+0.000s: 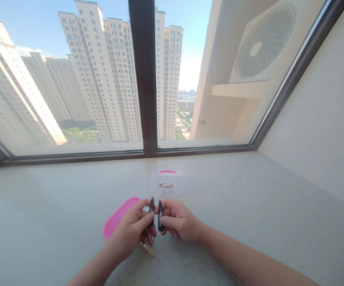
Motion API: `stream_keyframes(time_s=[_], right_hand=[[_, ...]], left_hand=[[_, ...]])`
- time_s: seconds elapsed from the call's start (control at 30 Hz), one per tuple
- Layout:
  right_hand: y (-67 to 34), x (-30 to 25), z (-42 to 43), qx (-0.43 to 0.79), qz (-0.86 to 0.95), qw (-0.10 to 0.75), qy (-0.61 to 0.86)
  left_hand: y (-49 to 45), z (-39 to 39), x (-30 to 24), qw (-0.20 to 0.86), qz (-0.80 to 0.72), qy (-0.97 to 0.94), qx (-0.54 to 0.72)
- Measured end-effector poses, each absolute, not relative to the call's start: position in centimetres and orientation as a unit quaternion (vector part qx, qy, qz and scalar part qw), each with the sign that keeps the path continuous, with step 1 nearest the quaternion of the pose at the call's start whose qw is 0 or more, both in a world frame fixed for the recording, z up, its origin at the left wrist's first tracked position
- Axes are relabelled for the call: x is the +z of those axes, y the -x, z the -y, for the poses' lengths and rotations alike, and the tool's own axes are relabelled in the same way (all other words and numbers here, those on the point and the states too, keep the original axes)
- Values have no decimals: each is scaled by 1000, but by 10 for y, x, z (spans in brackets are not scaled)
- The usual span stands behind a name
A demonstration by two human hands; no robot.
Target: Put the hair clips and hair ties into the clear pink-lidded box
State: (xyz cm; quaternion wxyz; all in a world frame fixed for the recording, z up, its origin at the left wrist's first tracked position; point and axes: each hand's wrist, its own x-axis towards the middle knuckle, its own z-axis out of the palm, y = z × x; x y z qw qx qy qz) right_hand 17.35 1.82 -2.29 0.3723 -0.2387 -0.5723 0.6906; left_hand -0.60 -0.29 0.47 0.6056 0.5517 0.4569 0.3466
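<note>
My left hand [138,224] pinches a black snap hair clip [151,210] between thumb and fingers, its narrow end up. Close beside it, my right hand [181,221] grips a second black snap hair clip [160,216], also upright, with a small gap between the two. Below my left hand lies a gold-coloured slim item [147,249], partly hidden by the fingers; I cannot make out its kind. A pink oval lid [120,218] rests on the surface, partly covered by my left hand.
A clear container [176,186] with a pink strip stands beyond my hands, holding a small reddish-gold clip [166,185]. All this is on a pale speckled windowsill [55,222]. Behind it rises a dark-framed window [149,99], and a white wall [317,131] bounds the right.
</note>
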Motion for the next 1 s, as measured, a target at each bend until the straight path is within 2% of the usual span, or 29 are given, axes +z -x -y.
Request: stream_keyframes(time_s=[0.57,1.0], right_hand=[[-174,-27,-19,659,573,394,285],[-175,-22,-19,684,549,356,323]], left_hand=[[6,2,0,600,-460,-560,339],[5,3,4,603,-461,-546,354]])
